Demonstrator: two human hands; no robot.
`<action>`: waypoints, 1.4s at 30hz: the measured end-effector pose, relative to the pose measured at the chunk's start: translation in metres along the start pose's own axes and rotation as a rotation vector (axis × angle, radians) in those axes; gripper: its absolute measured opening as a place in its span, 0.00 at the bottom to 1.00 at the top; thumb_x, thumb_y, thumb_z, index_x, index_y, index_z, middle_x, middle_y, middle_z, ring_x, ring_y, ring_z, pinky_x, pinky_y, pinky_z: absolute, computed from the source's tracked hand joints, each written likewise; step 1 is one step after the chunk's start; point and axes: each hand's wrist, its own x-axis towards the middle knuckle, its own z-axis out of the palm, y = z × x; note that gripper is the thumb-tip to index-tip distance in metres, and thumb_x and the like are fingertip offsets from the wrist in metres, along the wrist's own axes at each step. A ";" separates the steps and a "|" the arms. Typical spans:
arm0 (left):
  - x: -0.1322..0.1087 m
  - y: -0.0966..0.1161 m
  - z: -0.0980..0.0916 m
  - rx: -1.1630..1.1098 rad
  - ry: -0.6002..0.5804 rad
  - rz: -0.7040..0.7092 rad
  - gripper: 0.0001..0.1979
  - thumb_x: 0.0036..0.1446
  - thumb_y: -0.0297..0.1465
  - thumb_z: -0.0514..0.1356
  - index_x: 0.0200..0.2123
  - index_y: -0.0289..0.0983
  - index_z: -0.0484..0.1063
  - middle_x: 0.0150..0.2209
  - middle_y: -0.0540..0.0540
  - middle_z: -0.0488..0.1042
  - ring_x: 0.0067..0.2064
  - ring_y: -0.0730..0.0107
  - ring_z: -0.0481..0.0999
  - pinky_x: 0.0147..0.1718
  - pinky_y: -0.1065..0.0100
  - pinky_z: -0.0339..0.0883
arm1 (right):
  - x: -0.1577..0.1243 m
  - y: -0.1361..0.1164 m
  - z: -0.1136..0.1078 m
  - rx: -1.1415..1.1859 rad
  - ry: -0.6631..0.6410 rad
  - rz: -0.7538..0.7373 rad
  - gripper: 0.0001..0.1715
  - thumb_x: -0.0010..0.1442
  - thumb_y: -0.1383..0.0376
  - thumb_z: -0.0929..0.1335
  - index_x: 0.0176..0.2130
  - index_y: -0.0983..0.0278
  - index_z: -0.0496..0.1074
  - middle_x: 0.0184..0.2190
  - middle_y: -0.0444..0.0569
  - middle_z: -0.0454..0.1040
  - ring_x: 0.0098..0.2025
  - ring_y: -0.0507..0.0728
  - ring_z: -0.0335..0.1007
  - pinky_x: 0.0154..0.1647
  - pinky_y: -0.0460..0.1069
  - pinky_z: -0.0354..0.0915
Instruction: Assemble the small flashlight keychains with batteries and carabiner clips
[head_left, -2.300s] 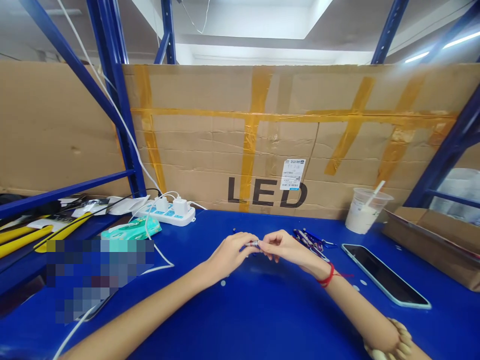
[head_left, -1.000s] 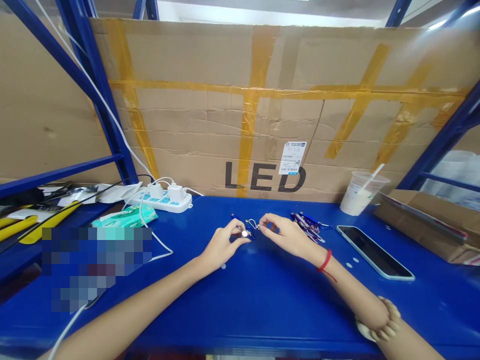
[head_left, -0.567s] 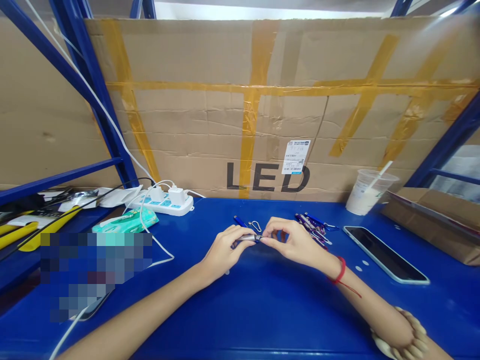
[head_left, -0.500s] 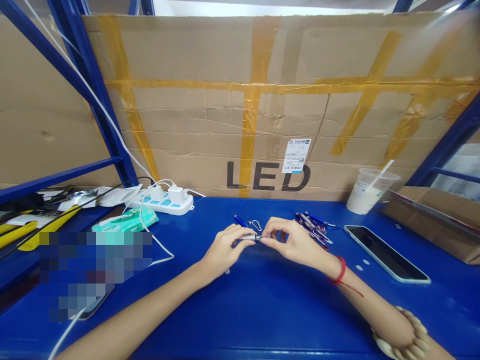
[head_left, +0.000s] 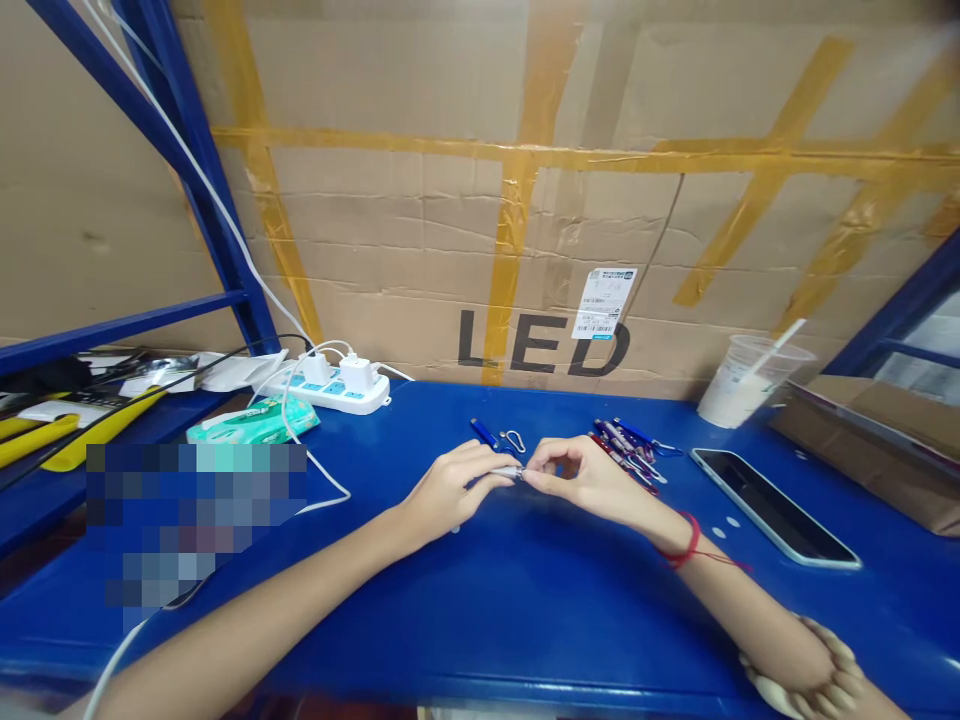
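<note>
My left hand (head_left: pixel 450 487) and my right hand (head_left: pixel 581 475) meet over the middle of the blue table (head_left: pixel 480 600). Between them they pinch a small silver and blue keychain torch (head_left: pixel 504 471), the left hand round its body, the right thumb and finger on its end. Just behind the hands lie a loose blue tube (head_left: pixel 484 433) and a silver carabiner clip (head_left: pixel 514 440). A pile of similar blue and red keychain torches (head_left: pixel 626 446) lies to the right of my right hand.
A phone (head_left: pixel 772 505) lies face up at the right, a plastic cup with a straw (head_left: pixel 739 380) behind it, a cardboard box (head_left: pixel 877 450) beside. A white power strip (head_left: pixel 330 385) with chargers, a tissue pack (head_left: pixel 251 425) and white cables lie left. A taped cardboard sheet marked LED (head_left: pixel 544 345) walls the back.
A second ago my hands were slightly apart, each pinching a small piece. They have come together on one torch and stayed joined, while the view has tipped down a little.
</note>
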 end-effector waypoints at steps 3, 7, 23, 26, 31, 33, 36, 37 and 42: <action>0.000 0.004 0.001 0.030 -0.011 0.043 0.09 0.60 0.28 0.53 0.39 0.34 0.73 0.31 0.47 0.76 0.31 0.73 0.69 0.33 0.71 0.65 | -0.001 -0.004 -0.001 0.129 -0.044 0.060 0.19 0.47 0.53 0.71 0.25 0.68 0.72 0.22 0.45 0.68 0.25 0.49 0.59 0.27 0.46 0.55; -0.002 0.008 0.001 0.048 0.006 0.118 0.10 0.60 0.26 0.52 0.41 0.34 0.72 0.31 0.45 0.75 0.31 0.73 0.69 0.32 0.71 0.66 | -0.002 -0.007 0.002 0.301 -0.096 0.189 0.21 0.41 0.53 0.74 0.20 0.68 0.69 0.16 0.40 0.62 0.21 0.46 0.53 0.22 0.44 0.49; -0.003 0.013 0.009 -0.018 0.041 -0.154 0.12 0.61 0.26 0.49 0.44 0.34 0.70 0.35 0.45 0.75 0.35 0.72 0.74 0.36 0.71 0.69 | 0.002 0.004 0.017 0.284 0.164 0.112 0.25 0.40 0.48 0.74 0.26 0.66 0.69 0.21 0.41 0.64 0.20 0.46 0.55 0.20 0.44 0.53; -0.003 0.011 0.011 -0.032 -0.017 -0.202 0.12 0.61 0.27 0.49 0.42 0.34 0.70 0.36 0.44 0.75 0.36 0.70 0.74 0.38 0.70 0.69 | 0.003 0.005 0.013 0.071 0.338 -0.143 0.20 0.42 0.52 0.74 0.28 0.65 0.73 0.28 0.46 0.70 0.24 0.48 0.60 0.24 0.45 0.58; -0.001 0.016 0.007 -0.079 -0.109 -0.252 0.10 0.61 0.27 0.49 0.39 0.36 0.70 0.35 0.46 0.75 0.37 0.70 0.75 0.38 0.71 0.68 | 0.001 0.008 0.008 -0.098 0.331 -0.317 0.17 0.48 0.52 0.72 0.23 0.64 0.75 0.25 0.47 0.71 0.23 0.49 0.61 0.23 0.45 0.60; -0.001 0.019 0.004 -0.084 -0.147 -0.308 0.10 0.61 0.28 0.49 0.39 0.37 0.69 0.36 0.47 0.75 0.37 0.70 0.75 0.38 0.71 0.67 | 0.000 0.009 0.007 -0.134 0.332 -0.327 0.18 0.49 0.52 0.71 0.23 0.64 0.75 0.25 0.47 0.71 0.23 0.48 0.61 0.23 0.45 0.60; -0.002 0.023 0.003 -0.097 -0.209 -0.380 0.09 0.61 0.28 0.49 0.41 0.39 0.67 0.38 0.48 0.75 0.39 0.70 0.75 0.39 0.71 0.66 | 0.000 0.011 0.007 -0.163 0.324 -0.335 0.18 0.50 0.51 0.71 0.22 0.64 0.75 0.25 0.47 0.71 0.24 0.49 0.63 0.23 0.45 0.60; -0.003 0.024 0.003 -0.106 -0.225 -0.394 0.09 0.61 0.29 0.49 0.41 0.39 0.66 0.39 0.48 0.75 0.39 0.70 0.75 0.39 0.71 0.66 | 0.000 0.012 0.007 -0.172 0.322 -0.337 0.19 0.50 0.51 0.70 0.22 0.64 0.75 0.25 0.47 0.71 0.24 0.49 0.63 0.24 0.45 0.61; -0.007 0.023 0.007 -0.224 -0.194 -0.456 0.12 0.61 0.29 0.49 0.48 0.39 0.59 0.37 0.48 0.76 0.37 0.72 0.76 0.37 0.71 0.68 | -0.002 0.015 0.008 -0.210 0.299 -0.359 0.18 0.52 0.52 0.69 0.24 0.63 0.76 0.26 0.48 0.72 0.27 0.51 0.66 0.28 0.46 0.62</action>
